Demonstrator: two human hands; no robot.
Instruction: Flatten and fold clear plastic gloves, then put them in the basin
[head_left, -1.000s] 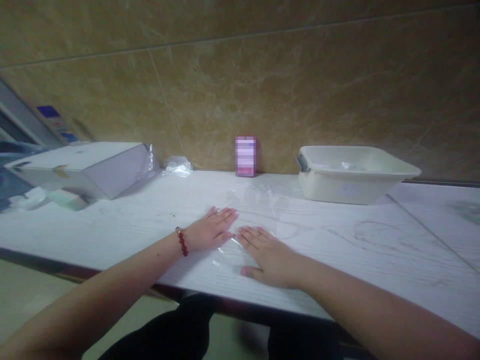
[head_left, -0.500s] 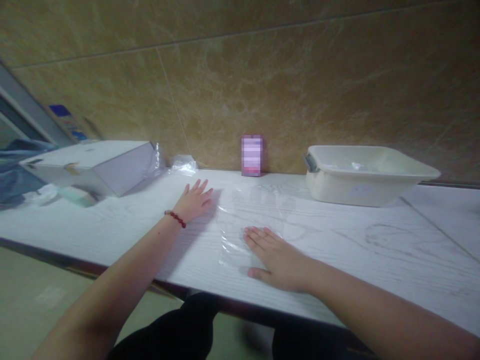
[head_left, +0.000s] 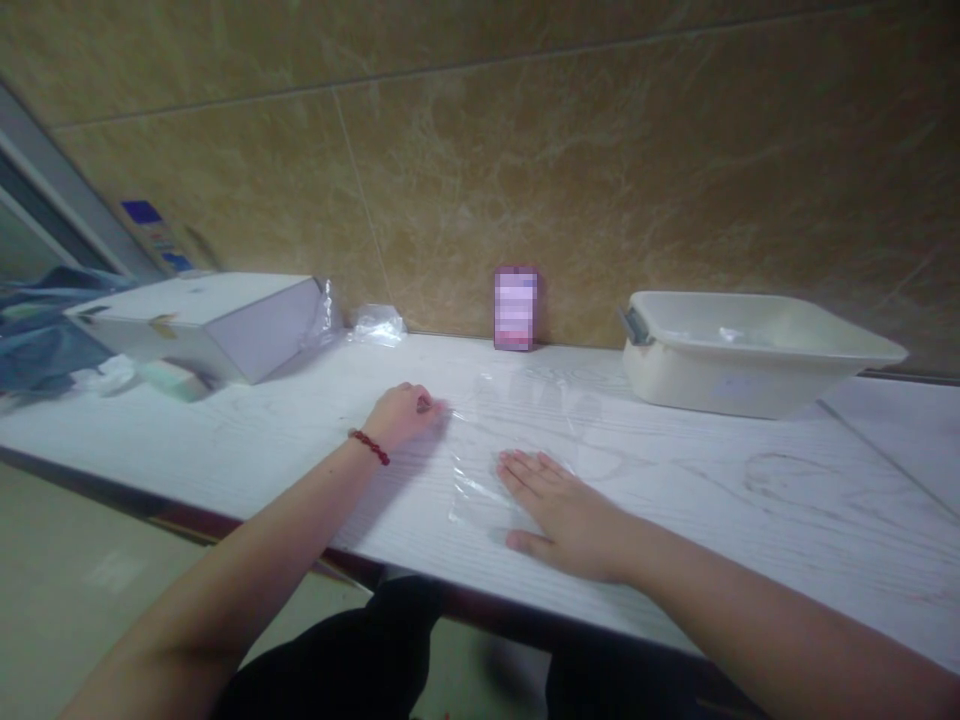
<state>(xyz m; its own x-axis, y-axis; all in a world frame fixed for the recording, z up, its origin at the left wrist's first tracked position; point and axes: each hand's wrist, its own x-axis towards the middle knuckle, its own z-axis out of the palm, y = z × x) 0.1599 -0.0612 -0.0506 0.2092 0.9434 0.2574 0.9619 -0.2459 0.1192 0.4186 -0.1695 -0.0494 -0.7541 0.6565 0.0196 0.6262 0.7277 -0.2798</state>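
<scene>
A clear plastic bag (head_left: 480, 490) lies flat on the white wood-grain tabletop, its outline faint apart from shiny creases. My right hand (head_left: 566, 515) rests palm down on its lower right part, fingers stretched out. At the bag's left edge is my left hand (head_left: 405, 415), wearing a red bead bracelet (head_left: 370, 446). Its fingers are curled in and the tips come together by the edge; whether they pinch the film cannot be made out.
A phone (head_left: 515, 310) with a blurred screen leans on the tiled wall. To the right stands a cream plastic tub (head_left: 712, 380) with clear film inside. On the left are a white box (head_left: 202, 320), crumpled clear plastic (head_left: 377, 325) and a pale green item (head_left: 172, 380).
My left hand has gone from spread fingers to curled ones at the bag's left edge. My right hand stays flat on the bag. The view has shifted slightly.
</scene>
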